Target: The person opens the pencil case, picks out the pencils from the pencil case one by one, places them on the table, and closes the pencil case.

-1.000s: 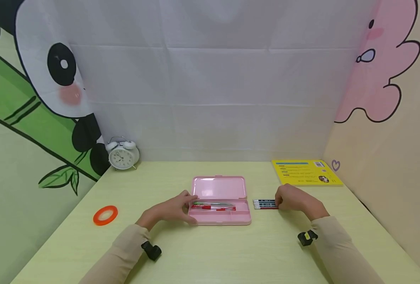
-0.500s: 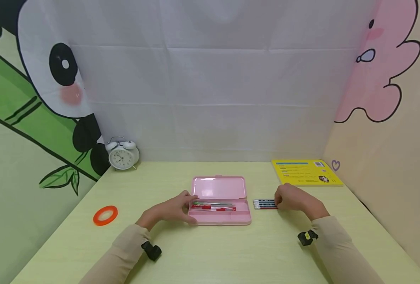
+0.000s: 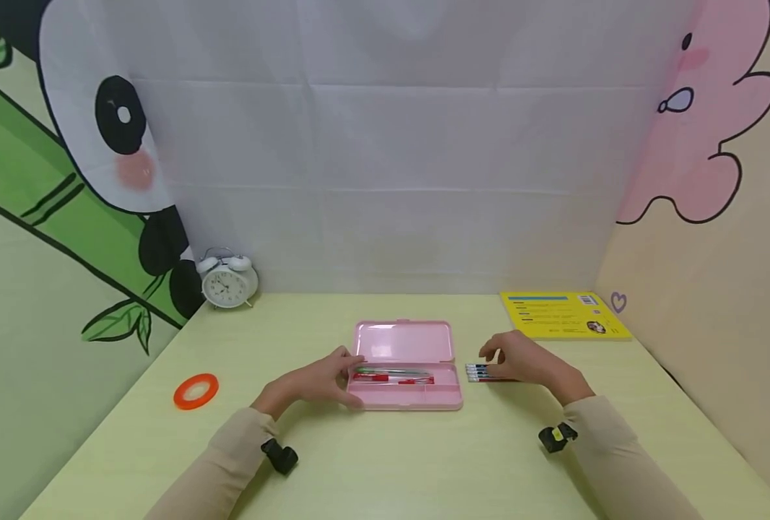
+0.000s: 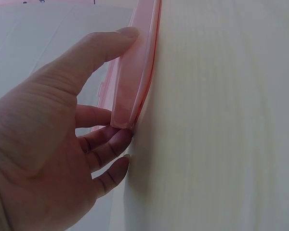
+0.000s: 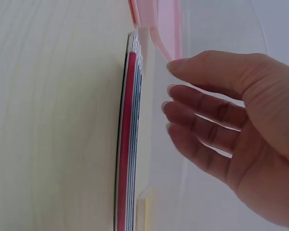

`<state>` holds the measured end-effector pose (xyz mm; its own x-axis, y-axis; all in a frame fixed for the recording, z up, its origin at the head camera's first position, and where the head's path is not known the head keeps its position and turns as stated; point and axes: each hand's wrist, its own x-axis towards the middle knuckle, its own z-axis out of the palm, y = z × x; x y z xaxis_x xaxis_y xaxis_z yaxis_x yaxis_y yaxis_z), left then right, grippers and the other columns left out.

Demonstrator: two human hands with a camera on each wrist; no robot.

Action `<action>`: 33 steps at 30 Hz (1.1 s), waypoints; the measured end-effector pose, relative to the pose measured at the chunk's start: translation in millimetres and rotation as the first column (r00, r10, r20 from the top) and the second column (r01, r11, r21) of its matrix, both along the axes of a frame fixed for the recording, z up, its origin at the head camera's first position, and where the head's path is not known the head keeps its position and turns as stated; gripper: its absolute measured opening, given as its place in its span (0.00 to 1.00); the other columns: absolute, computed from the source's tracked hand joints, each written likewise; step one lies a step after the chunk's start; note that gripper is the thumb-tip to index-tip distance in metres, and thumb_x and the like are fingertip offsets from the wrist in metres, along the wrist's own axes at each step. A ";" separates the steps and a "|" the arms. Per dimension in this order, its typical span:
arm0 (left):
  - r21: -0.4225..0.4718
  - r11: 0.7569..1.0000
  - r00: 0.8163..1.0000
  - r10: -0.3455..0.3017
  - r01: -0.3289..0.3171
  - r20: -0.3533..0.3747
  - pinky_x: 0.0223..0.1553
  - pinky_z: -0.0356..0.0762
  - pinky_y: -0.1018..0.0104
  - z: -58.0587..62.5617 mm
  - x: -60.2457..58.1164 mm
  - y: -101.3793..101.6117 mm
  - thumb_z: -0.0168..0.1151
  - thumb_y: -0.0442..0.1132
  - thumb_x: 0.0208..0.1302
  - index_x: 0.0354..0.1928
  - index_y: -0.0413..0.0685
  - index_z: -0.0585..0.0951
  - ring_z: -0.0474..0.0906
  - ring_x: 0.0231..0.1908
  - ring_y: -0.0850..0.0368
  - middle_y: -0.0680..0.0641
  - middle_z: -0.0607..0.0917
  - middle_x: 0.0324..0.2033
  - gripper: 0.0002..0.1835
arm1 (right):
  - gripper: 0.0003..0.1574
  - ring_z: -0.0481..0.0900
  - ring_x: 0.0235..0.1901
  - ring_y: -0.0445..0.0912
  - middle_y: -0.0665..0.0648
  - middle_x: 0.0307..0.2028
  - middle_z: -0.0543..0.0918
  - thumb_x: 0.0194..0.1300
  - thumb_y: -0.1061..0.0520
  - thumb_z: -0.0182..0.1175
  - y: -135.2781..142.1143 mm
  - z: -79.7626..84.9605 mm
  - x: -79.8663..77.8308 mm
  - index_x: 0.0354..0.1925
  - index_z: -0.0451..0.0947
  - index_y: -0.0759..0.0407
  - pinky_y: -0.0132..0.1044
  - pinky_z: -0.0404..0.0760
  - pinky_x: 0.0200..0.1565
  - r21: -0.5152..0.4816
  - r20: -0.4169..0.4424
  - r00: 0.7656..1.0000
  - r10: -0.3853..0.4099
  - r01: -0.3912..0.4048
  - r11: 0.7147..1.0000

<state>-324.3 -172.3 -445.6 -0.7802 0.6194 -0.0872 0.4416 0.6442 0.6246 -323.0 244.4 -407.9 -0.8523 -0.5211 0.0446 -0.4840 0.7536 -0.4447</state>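
In the head view a pink pencil case [image 3: 442, 396] lies with its lid [image 3: 404, 341] raised, and a few red and green pens [image 3: 385, 377] lie inside. My left hand [image 3: 313, 380] holds its left end; in the left wrist view the thumb presses one side while fingertips touch the end corner of the case [image 4: 130, 82]. To the right, several pencils [image 3: 477, 373] lie side by side on the table, partly hidden under my right hand [image 3: 533, 363]. From the right wrist the pencils [image 5: 127, 130] appear apart from the loosely bent fingers of that hand [image 5: 265, 120], which hold nothing.
An orange ring-shaped roll [image 3: 196, 391] lies at the left of the table. White alarm clock [image 3: 227, 283] stands at the back left. A yellow book [image 3: 563, 318] lies at the back right, beyond my right hand. A white cloth [image 3: 398, 144] hangs behind the table.
My right hand has risen off the pencils and shifted slightly left, its fingers spreading apart. The left hand keeps its hold on the pencil case. The head view has tilted a little.
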 end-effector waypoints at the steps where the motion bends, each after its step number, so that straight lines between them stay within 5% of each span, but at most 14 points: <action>1: -0.001 1.000 1.000 0.000 0.000 0.000 0.49 0.70 0.59 0.1 0.0 -0.2 0.76 0.56 0.53 0.76 0.43 0.62 0.67 0.52 0.53 0.48 0.67 0.48 0.53 | 0.19 0.78 0.36 0.44 0.55 0.42 0.84 0.62 0.60 0.70 -3.0 -0.4 0.0 0.51 0.84 0.63 0.38 0.78 0.40 -0.011 0.003 1.000 -0.003 0.003 1.000; 13: 0.013 1.000 1.000 0.014 -0.014 0.011 0.50 0.69 0.59 -1.3 -1.1 -0.6 0.77 0.55 0.52 0.75 0.41 0.62 0.65 0.52 0.53 0.49 0.67 0.48 0.54 | 0.41 0.79 0.26 0.42 0.68 0.61 0.76 0.64 0.55 0.69 -34.4 -11.7 -0.7 0.69 0.67 0.66 0.35 0.79 0.33 -0.139 0.080 0.997 0.018 -0.007 0.990; 21: 0.016 0.999 0.999 0.027 -0.027 0.027 0.50 0.69 0.58 -0.8 0.3 0.5 0.78 0.55 0.51 0.75 0.42 0.62 0.65 0.52 0.54 0.50 0.67 0.48 0.54 | 0.43 0.76 0.31 0.45 0.66 0.62 0.75 0.63 0.51 0.70 -45.9 -16.3 -2.7 0.71 0.66 0.62 0.37 0.77 0.35 -0.113 0.114 0.993 0.034 -0.022 0.993; 25: 0.009 0.999 0.999 0.034 -0.035 0.030 0.51 0.70 0.57 -0.8 0.4 0.9 0.78 0.56 0.50 0.75 0.43 0.63 0.66 0.53 0.54 0.50 0.67 0.49 0.54 | 0.42 0.75 0.32 0.46 0.62 0.57 0.78 0.63 0.52 0.71 -50.0 -16.2 -1.7 0.70 0.67 0.62 0.38 0.75 0.35 -0.097 0.120 0.992 0.040 -0.029 0.995; 28: 0.009 0.999 0.999 0.031 -0.031 0.020 0.51 0.71 0.56 -1.4 -1.0 0.7 0.77 0.57 0.50 0.76 0.44 0.62 0.66 0.52 0.54 0.50 0.68 0.50 0.55 | 0.42 0.74 0.30 0.46 0.58 0.42 0.81 0.63 0.53 0.71 -52.0 -14.3 -0.2 0.70 0.67 0.63 0.37 0.74 0.34 -0.087 0.127 0.991 0.041 -0.030 0.996; 33: 0.063 0.998 0.999 0.022 -0.024 0.034 0.56 0.71 0.53 -0.4 -1.0 0.1 0.78 0.55 0.51 0.79 0.45 0.48 0.70 0.53 0.53 0.46 0.71 0.55 0.62 | 0.40 0.74 0.29 0.45 0.54 0.28 0.78 0.64 0.54 0.69 -53.0 -12.2 1.3 0.69 0.67 0.63 0.36 0.73 0.32 -0.083 0.130 0.990 0.051 -0.040 0.996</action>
<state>-325.4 -172.2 -446.0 -0.7919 0.6061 -0.0741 0.4052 0.6124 0.6788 -321.6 191.4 -420.2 -0.8291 -0.5585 -0.0233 -0.4500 0.6916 -0.5650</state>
